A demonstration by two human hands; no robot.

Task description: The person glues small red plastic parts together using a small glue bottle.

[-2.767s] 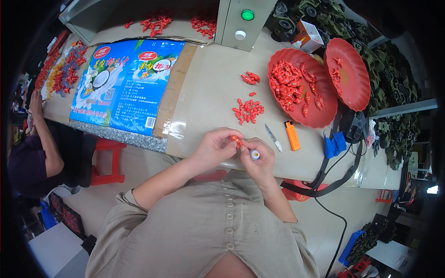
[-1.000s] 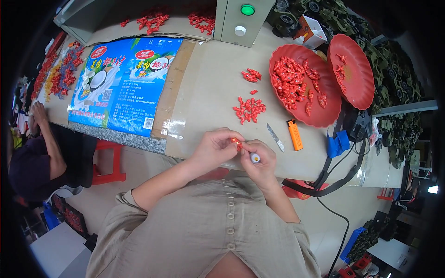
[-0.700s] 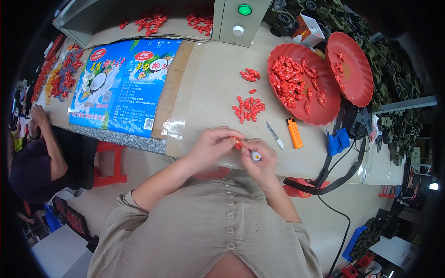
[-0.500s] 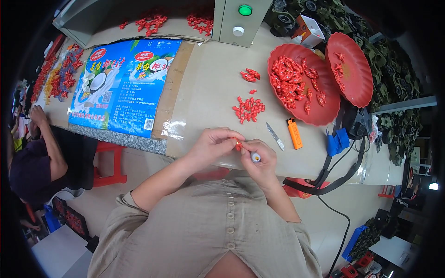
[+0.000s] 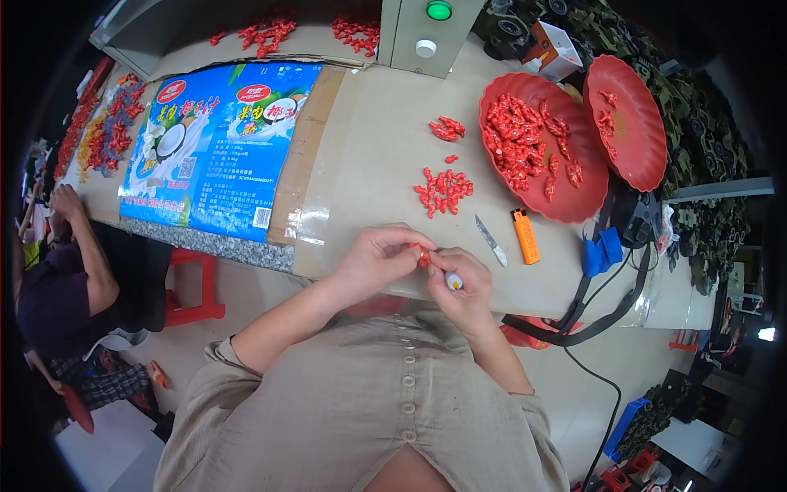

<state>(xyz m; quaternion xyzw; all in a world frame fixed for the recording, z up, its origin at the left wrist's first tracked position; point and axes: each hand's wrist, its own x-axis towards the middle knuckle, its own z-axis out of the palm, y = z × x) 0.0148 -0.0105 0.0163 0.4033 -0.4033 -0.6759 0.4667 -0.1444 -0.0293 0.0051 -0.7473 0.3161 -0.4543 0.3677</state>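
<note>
Between the fingertips of my left hand is a small red plastic figure with a bit of yellow on it. My right hand is closed around a white pen-like tool, whose rounded end sticks out by the palm; its tip is hidden at the figure. A small knife blade and an orange lighter lie on the table just beyond my right hand. Farther off are a loose cluster of small red pieces and a smaller pile of red figures.
A red scalloped bowl heaped with red figures stands at right, with a second red bowl overlapping it. A blue printed cardboard sheet covers the table at left. A grey box with a green button stands behind. Another person sits at left.
My hands stay almost in place around the small red figure. The table's contents shift slightly in the picture. At the lower left, another person's leg and foot have come into sight.
</note>
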